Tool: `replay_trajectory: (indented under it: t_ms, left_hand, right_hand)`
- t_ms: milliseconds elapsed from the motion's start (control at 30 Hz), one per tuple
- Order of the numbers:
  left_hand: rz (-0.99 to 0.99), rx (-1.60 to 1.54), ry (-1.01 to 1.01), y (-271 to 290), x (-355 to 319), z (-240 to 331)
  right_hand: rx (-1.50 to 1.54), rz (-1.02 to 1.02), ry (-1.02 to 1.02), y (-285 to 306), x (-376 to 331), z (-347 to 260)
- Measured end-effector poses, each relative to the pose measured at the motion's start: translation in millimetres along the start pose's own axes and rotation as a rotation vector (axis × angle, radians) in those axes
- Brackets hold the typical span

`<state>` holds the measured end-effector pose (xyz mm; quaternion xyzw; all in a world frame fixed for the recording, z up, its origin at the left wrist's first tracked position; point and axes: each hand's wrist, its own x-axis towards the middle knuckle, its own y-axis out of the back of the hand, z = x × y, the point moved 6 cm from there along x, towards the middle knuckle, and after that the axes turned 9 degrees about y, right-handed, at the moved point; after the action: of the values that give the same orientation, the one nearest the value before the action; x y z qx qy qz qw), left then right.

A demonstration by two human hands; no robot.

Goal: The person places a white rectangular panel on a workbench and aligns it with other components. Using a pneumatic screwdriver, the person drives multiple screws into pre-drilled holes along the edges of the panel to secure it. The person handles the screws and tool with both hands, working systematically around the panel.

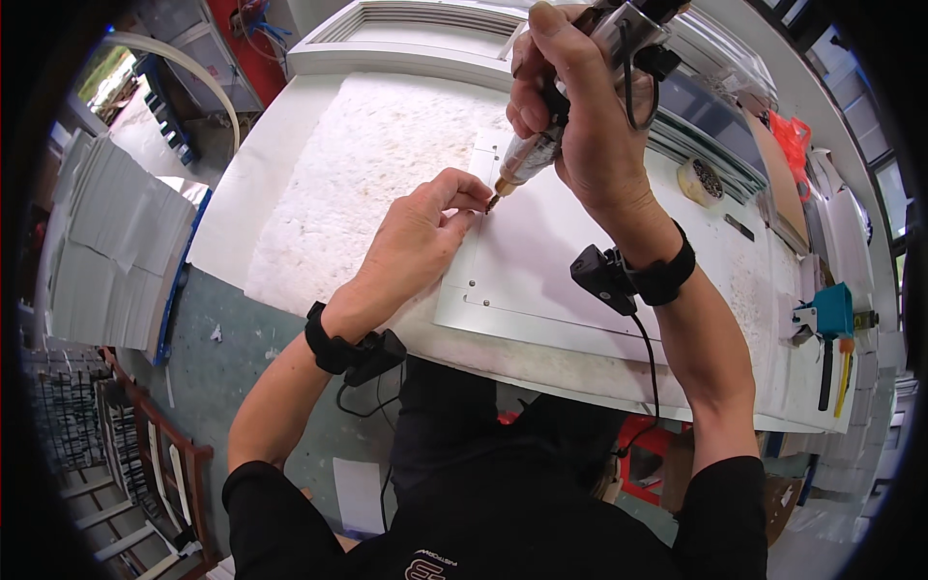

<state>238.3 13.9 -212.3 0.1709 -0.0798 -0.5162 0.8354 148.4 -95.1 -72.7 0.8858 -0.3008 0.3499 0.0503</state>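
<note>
My right hand (599, 126) is wrapped round a power screwdriver (532, 155), tilted with its bit pointing down and to the left. At the bit's tip is a small dark screw (491, 204), near the left edge of a white framed panel (561, 256). My left hand (416, 232) is closed in a pinch at that screw, thumb and fingertips together right beside the bit. The panel lies flat on the worktable, with small fasteners (472, 283) at its near-left corner and more at its far-left corner. The fingertips partly hide the contact point.
A round tub of small dark screws (700, 182) stands right of the panel. A white louvred frame (416, 29) lies at the table's far side. Right are a teal-headed tool (832, 309) and a red plastic bag (791, 145). Stacked white sheets (116, 242) stand left. Cables hang from both wrist straps.
</note>
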Motion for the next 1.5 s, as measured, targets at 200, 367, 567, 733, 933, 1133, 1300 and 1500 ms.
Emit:
replay_trajectory:
  t_ms: [200,367,567,733,933,1133,1300,1500]
  left_hand:
    - [0.008,0.023,-0.009,1.9,-3.0,-3.9]
    - [-0.001,0.000,-0.028,2.8,-1.3,-7.9]
    - [-0.023,-0.037,-0.012,3.3,0.0,-6.9]
    - [-0.019,-0.052,-0.016,2.5,2.2,-10.5]
    - [-0.038,-0.027,-0.010,3.6,2.6,-8.2]
    - [0.004,-0.100,-0.055,5.0,0.8,-8.1]
    - [-0.010,-0.152,-0.023,6.8,1.6,-14.4]
    - [-0.020,-0.163,-0.018,7.4,2.0,-15.4]
  right_hand:
    - [0.013,-0.017,-0.020,-0.4,1.7,22.8]
    - [-0.003,-0.057,-0.005,-4.3,2.6,23.8]
    - [-0.013,-0.092,-0.010,-4.8,4.7,17.6]
    - [-0.049,-0.055,-0.021,-9.0,3.2,6.9]
    - [0.024,-0.037,-0.090,-11.0,1.8,10.0]
    - [-0.028,-0.174,-0.039,-9.0,7.7,29.3]
    - [0.032,-0.189,-0.049,-3.8,8.5,37.9]
    - [0.124,-0.276,-0.078,-4.9,0.7,41.9]
